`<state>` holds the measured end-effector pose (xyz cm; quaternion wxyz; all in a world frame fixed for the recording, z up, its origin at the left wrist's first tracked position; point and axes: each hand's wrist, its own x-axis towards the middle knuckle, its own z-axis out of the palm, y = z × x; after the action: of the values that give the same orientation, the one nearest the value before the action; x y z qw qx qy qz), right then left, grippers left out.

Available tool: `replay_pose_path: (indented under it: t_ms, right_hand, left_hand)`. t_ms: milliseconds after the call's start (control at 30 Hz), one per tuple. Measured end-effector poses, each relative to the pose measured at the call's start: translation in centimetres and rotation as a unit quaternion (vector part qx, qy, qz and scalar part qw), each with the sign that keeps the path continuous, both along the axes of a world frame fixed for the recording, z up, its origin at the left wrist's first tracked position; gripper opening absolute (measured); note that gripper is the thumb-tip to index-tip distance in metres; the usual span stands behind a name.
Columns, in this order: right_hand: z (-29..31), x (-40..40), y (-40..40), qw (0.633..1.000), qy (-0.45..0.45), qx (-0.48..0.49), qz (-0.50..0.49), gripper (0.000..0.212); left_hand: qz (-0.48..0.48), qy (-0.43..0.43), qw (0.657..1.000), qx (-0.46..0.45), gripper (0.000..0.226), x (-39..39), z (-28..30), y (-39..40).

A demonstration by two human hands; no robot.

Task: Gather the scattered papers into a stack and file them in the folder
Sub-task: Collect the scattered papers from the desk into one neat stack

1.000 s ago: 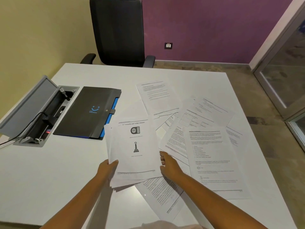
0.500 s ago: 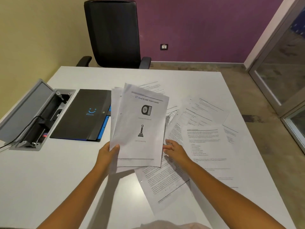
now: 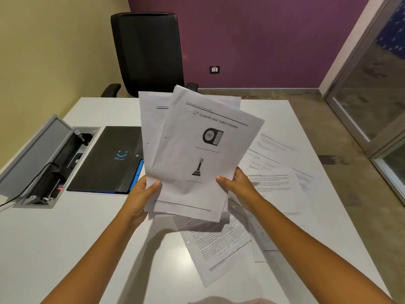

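I hold a loose bundle of white printed papers (image 3: pixel 192 150) upright above the white table (image 3: pixel 54 249). My left hand (image 3: pixel 140 194) grips its lower left edge, thumb on the front sheet. My right hand (image 3: pixel 238 187) grips the lower right edge. The sheets in the bundle are fanned and uneven at the top. More printed papers (image 3: pixel 274 183) lie scattered on the table to the right, and one sheet (image 3: pixel 219 249) lies below the bundle. The black folder (image 3: pixel 109 159) with a blue smile logo lies shut to the left, apart from my hands.
An open grey cable box (image 3: pixel 39 163) with a plug and black cable is set into the table at the left. A black office chair (image 3: pixel 149 53) stands at the far edge. A glass door (image 3: pixel 377 95) is on the right.
Both hands have lifted the bundle off the table and tipped it upright toward me. My right hand moved from the table papers onto the bundle's right edge.
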<state>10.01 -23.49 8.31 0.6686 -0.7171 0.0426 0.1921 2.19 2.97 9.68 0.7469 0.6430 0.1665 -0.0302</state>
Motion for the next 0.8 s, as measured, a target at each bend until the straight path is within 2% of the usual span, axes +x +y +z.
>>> replay_pose_path:
  t_ms: [100,167,333,433,533,700,800]
  right_hand:
    - [1.0,0.1,-0.2,0.999,-0.007,0.047,-0.011,0.044]
    - [1.6,0.1,0.0,0.995,-0.018,0.080,-0.052,0.027]
    - [4.1,0.2,0.5,0.990,-0.069,0.079,-0.095,0.027]
    - [5.2,-0.2,0.4,0.989,-0.102,0.084,-0.061,0.022]
    - [5.4,-1.0,0.3,0.988,-0.136,0.070,-0.006,0.027]
    - [3.4,-2.4,-0.5,0.990,-0.127,0.057,0.017,0.030]
    - [1.6,-2.6,-0.9,0.995,-0.101,0.011,0.002,0.033]
  left_hand:
    - [-0.050,-0.006,0.996,0.077,0.025,0.4,0.7,0.2]
    - [-0.046,-0.026,0.993,0.103,0.029,1.2,1.6,0.1]
    - [-0.067,-0.050,0.986,0.146,0.030,3.0,4.4,-0.5]
    - [-0.060,-0.055,0.989,0.122,0.039,3.4,5.0,-1.4]
    - [-0.058,-0.062,0.993,0.084,0.034,3.1,4.6,-2.3]
    - [-0.043,-0.035,0.996,0.069,0.038,2.3,2.3,-3.3]
    - [-0.042,-0.004,0.996,0.081,0.034,1.6,0.8,-3.4]
